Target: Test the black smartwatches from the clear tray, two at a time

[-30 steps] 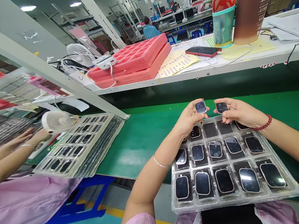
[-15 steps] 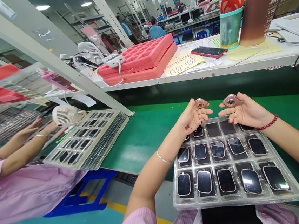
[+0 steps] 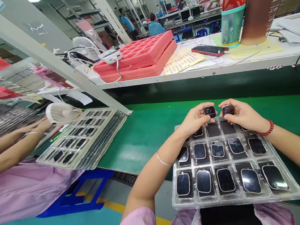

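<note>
My left hand (image 3: 197, 118) grips a square smartwatch case (image 3: 209, 111), its dark screen lit with small text and facing me. A second smartwatch case (image 3: 228, 110) is pinched in my right hand (image 3: 242, 115), screen also toward me. Neither case has a strap. Both hands hover over the far edge of a clear plastic tray (image 3: 238, 200). Black-screened watch cases, such as one at the front (image 3: 226, 180), lie in its pockets. Two back-row pockets, just below my hands, hold no watch. My wrists partly hide the back row's ends.
A stack of filled trays (image 3: 78, 140) stands on the green bench (image 3: 141, 127) to the left, beside a white fan (image 3: 62, 113) and a co-worker's arms (image 3: 17, 146). The shelf ahead carries red foam trays (image 3: 144, 56), a phone (image 3: 210, 51) and a teal cup (image 3: 233, 26).
Both hands have turned over, so the watches show their screens instead of their sensor backs. They have come down slightly toward the tray. The co-worker's arms have shifted left.
</note>
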Available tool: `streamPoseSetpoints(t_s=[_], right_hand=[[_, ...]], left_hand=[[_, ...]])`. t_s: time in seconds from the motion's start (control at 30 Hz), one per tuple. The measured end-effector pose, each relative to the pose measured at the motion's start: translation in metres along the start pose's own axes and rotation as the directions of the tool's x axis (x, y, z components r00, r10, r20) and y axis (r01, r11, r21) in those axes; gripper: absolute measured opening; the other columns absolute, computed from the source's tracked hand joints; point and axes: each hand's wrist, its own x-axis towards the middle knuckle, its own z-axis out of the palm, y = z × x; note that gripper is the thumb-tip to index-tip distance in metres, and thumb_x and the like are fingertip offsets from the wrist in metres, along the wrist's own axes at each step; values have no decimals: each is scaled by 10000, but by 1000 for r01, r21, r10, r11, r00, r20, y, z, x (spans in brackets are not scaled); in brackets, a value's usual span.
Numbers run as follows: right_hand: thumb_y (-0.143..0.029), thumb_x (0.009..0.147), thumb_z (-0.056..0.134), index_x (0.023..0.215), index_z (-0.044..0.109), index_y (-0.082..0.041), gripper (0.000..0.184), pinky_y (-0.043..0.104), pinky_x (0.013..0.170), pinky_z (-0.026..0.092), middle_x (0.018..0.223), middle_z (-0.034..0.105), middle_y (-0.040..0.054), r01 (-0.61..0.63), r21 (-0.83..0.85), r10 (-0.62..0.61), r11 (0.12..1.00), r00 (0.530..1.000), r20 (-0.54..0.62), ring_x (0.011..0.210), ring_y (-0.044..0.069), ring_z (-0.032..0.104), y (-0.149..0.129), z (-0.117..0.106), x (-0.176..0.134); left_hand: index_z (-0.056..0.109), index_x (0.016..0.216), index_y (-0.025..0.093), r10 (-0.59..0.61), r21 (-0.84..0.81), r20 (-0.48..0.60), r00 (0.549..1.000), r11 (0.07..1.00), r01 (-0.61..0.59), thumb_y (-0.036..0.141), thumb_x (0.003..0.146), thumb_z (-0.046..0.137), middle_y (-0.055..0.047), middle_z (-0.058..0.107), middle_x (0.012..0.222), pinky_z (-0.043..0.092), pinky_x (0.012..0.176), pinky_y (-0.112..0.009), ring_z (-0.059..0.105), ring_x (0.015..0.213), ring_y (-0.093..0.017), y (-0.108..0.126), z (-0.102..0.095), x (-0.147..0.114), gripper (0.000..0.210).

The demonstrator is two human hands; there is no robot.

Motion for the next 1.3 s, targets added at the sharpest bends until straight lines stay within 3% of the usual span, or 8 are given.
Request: streamPoseSetpoints(t_s=[0.43, 0.77, 0.97, 1.13, 1.3], right_hand=[[-258, 850, 598, 1117, 576, -215, 271, 338, 719, 535, 957, 680, 46, 92, -186, -93, 978, 996, 2, 839, 218, 651, 5, -1, -3], [-255, 818, 612, 1092, 586, -227, 277, 349, 707, 557, 967, 685, 45, 82, -265, -90, 961, 996, -17, 816, 229, 657, 2, 0, -4], [-276, 844, 586, 1052, 604, -223, 216, 342, 677, 545, 958, 691, 49, 79, -288, -97, 954, 994, -50, 804, 229, 653, 2, 0, -4], [-241, 817, 590, 1077, 593, -232, 260, 335, 671, 549, 965, 686, 38, 86, -290, -96, 953, 995, -21, 807, 228, 658, 2, 0, -5], [-230, 806, 581, 1078, 590, -232, 272, 331, 662, 552, 981, 684, 42, 75, -293, -84, 953, 996, -18, 814, 231, 660, 1, 0, -5]], left_hand=[[567, 1208, 152, 4, 64, -35, 999, 998, -2, 209, 759, 656, -119, 687, 1086, 450, 587, -213, 685, 780, -169, 1, 1, -1, 461], [582, 1174, 140, 29, 74, -33, 999, 997, -26, 154, 734, 633, -117, 676, 1137, 479, 657, -234, 683, 769, -152, 1, 1, 0, 444], [597, 1166, 149, 21, 88, -38, 999, 996, -17, 228, 797, 618, -126, 670, 1162, 438, 567, -212, 685, 758, -161, 1, 1, -1, 378], [596, 1139, 146, 29, 52, -33, 999, 998, -27, 122, 717, 608, -109, 671, 1159, 511, 703, -257, 682, 772, -149, 0, 1, 0, 422], [605, 1117, 149, 22, 53, -44, 999, 998, -19, 142, 717, 644, -89, 695, 1052, 527, 739, -281, 678, 748, -150, 3, 2, -1, 402]])
